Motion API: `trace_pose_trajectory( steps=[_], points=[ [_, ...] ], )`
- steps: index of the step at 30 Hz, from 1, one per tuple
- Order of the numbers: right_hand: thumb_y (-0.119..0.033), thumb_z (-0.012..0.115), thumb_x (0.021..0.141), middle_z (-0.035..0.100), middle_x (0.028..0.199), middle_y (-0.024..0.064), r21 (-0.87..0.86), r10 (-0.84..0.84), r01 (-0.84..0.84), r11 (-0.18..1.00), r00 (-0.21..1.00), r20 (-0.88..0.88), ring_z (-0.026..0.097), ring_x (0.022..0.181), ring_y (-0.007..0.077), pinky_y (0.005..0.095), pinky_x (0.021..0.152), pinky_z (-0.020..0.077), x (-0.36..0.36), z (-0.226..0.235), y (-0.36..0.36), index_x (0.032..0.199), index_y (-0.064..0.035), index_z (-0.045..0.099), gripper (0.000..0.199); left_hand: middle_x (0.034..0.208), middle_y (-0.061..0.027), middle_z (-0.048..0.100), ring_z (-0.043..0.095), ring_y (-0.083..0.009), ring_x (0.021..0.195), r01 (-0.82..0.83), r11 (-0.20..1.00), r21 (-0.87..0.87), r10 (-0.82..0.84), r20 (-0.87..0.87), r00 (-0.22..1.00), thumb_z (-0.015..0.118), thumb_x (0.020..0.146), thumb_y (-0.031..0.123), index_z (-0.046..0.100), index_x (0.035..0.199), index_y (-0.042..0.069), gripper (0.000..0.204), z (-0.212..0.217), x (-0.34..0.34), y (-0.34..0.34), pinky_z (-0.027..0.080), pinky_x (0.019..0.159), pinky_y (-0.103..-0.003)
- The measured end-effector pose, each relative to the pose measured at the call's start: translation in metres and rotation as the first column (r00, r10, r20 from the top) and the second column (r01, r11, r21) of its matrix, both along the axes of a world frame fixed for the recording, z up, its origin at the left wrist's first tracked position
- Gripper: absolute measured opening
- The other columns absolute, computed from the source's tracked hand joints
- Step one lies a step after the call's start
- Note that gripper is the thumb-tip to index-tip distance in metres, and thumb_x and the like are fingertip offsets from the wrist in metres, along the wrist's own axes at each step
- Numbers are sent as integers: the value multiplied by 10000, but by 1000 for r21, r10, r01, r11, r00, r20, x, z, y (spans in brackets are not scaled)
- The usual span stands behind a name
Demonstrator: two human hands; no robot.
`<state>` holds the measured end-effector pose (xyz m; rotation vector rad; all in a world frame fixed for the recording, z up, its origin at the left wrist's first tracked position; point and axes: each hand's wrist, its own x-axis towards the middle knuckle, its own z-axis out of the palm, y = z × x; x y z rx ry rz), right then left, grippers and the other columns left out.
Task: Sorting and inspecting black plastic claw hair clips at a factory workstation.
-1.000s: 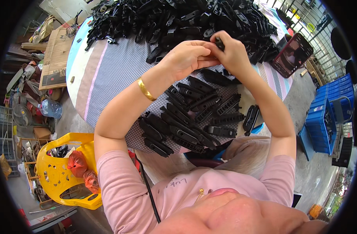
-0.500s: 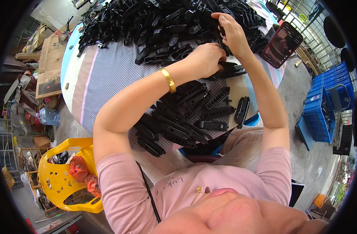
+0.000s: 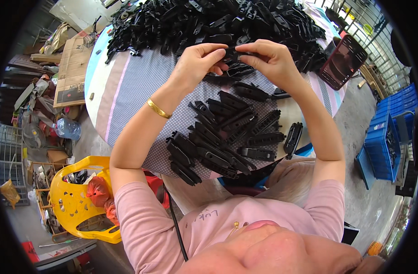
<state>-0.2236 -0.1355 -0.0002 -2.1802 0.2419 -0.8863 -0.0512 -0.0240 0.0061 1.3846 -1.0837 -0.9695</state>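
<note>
My left hand [image 3: 197,64], with a gold bangle at the wrist, and my right hand [image 3: 272,63] meet over the far middle of the table. Between their fingertips they pinch a slim black plastic part [image 3: 231,51], partly hidden by the fingers and hard to tell from the dark heap behind. Both hands are closed, thumb against forefinger. Beyond them spreads a big heap of black plastic parts [image 3: 168,27]. Nearer to me lies a smaller pile of long black plastic pieces [image 3: 213,155], some with slotted sides. One such piece [image 3: 251,91] rests just below my right hand.
The round table has a striped, dotted cloth [image 3: 138,96]. A phone [image 3: 343,61] stands propped at its right edge. Blue crates [image 3: 378,155] stand on the floor to the right. At the left are a yellow plastic chair [image 3: 65,196] with red bags and a cardboard sheet [image 3: 72,68].
My left hand has drawn back leftward from the parts; my right hand has lowered. Their fingertips now meet at one black part. The whole view has shifted slightly.
</note>
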Motion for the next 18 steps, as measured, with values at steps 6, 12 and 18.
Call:
trace_pose_trajectory(
  steps=[6,12,18],
  points=[
    [-52,690,751,584,783,28,-248,-77,114,962,985,156,535,635,99,212,547,414,10,-14,0,917,-39,686,167,762,-35,582,526,-71,670,57,998,3,-55,-203,978,465,922,110,529,1185,-37,308,-4,-4,5,451,641,-192],
    [-64,698,743,572,765,40,-276,-115,149,950,984,134,533,625,98,217,525,418,12,-14,12,886,-29,688,148,753,-18,582,491,-62,634,65,998,14,-66,79,995,462,918,109,528,1191,-34,315,-9,-5,7,425,593,-199],
    [-69,701,733,584,769,44,-455,-196,265,850,961,194,533,624,129,236,544,434,14,-11,17,874,-30,686,147,752,-23,595,490,-56,643,25,996,-87,4,314,949,541,885,128,541,1173,-38,332,-7,-11,8,430,596,-202]
  ],
)
